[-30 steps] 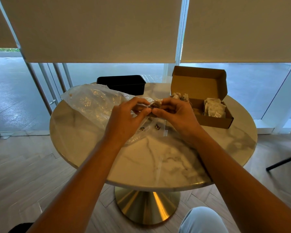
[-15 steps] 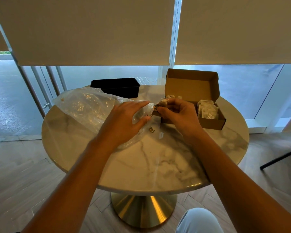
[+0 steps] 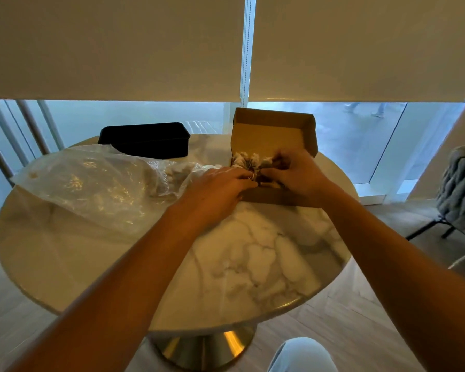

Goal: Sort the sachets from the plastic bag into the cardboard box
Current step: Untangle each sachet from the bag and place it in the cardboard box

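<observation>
Sachets (image 3: 249, 160) being placed into cardboard box (image 3: 269, 196); small item pinched by left hand (image 3: 220, 185) and right hand (image 3: 297, 174). Release needed next, then return to plastic bag (image 3: 91, 183).

Round marble desk (image 3: 242, 264), frame centre. On it: crumpled plastic bag (image 3: 97, 183) at left, black container (image 3: 145, 139) upper left, open cardboard box (image 3: 273, 196) upper right.

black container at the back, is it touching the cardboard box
Apart. The head view shows bare marble tabletop between the black container and the cardboard box.
</observation>
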Available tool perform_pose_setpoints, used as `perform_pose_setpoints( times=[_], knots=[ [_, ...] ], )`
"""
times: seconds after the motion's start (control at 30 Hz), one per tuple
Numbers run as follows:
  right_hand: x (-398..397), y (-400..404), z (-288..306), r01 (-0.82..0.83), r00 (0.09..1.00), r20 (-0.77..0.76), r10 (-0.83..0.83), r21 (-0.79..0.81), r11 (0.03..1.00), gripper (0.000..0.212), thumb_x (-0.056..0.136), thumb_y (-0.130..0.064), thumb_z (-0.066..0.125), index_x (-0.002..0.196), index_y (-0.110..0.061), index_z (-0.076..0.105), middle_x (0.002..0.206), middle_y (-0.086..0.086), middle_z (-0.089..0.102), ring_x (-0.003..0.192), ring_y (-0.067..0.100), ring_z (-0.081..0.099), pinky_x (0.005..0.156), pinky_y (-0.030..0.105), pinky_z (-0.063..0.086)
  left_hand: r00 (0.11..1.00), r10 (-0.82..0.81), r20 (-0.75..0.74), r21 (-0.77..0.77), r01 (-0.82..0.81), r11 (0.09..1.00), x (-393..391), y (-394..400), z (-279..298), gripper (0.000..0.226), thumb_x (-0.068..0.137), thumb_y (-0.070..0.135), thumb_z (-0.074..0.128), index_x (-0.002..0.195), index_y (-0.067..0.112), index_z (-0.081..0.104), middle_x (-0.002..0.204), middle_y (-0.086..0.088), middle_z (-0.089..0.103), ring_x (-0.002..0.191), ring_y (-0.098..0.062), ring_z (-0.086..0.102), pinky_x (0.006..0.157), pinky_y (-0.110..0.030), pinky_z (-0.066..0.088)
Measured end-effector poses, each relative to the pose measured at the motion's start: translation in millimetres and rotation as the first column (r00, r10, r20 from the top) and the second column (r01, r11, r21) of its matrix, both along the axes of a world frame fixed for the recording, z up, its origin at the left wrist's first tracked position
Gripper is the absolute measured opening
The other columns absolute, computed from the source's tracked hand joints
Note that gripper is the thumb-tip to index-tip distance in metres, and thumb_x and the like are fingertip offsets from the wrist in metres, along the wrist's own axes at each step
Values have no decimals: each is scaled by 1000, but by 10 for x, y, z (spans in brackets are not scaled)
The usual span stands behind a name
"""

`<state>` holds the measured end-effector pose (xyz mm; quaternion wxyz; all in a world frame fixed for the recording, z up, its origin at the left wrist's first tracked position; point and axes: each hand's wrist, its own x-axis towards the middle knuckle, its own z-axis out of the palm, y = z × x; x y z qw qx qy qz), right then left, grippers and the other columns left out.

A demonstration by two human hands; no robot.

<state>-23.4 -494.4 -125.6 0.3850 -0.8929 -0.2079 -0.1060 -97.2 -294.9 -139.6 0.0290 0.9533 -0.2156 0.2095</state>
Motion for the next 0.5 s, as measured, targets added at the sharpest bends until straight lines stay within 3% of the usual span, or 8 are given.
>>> perform_pose_setpoints(
  times=[0.1, 0.2, 0.27, 0.33, 0.43, 0.5],
  knots=[
    [65, 86, -16, -22, 999, 19, 25, -135, 991, 12, 93, -25, 75, 98, -18, 67, 88, -2, 66, 82, 14, 62, 67, 18, 44, 1000, -24, -3, -59, 24, 998, 55, 63, -66, 47, 98, 17, 60, 139, 40, 55, 148, 5, 50, 128, -26, 50, 104, -45, 45],
    [111, 185, 40, -12, 1000, -10, 10, -208, 978, 12, 94, -19, 73, 105, -15, 70, 96, 1, 65, 78, 10, 55, 59, 13, 36, 999, -31, -8, -79, 30, 996, 106, 107, -133, 47, 97, 18, 62, 139, 40, 56, 147, 3, 49, 128, -25, 49, 104, -42, 46],
    [168, 248, 48, -1, 999, -34, -7, -241, 971, 13, 94, -20, 73, 107, -15, 71, 96, 2, 64, 75, 8, 51, 59, 15, 34, 995, -14, -102, -149, -1, 989, 106, 88, -138, 44, 97, 46, 49, 140, 40, 55, 146, 3, 50, 128, -22, 49, 106, -37, 44],
    [217, 295, 28, 16, 999, -40, -27, -257, 966, 16, 94, -22, 73, 109, -16, 70, 99, 4, 66, 76, 10, 53, 62, 17, 37, 990, -39, -139, -184, 13, 983, 128, 78, -135, 68, 84, 66, 30, 139, 35, 56, 143, 4, 51, 126, -18, 49, 107, -34, 44],
    [232, 314, -24, 41, 999, -22, -47, -201, 979, 23, 92, -20, 76, 108, -19, 60, 103, 7, 67, 86, 16, 59, 66, 18, 43, 991, -37, -125, -173, 15, 985, 169, 113, -180, 43, 96, 37, 54, 138, 32, 58, 145, 0, 51, 129, -24, 50, 108, -41, 45],
    [211, 301, -45, 60, 998, -22, -63, -133, 989, 36, 89, -21, 80, 106, -20, 49, 94, 4, 61, 81, 16, 58, 63, 20, 42, 993, -81, -84, -219, 61, 974, 192, 144, -221, 43, 96, 17, 64, 137, 32, 60, 143, -4, 53, 126, -28, 53, 105, -44, 47]
  ],
)
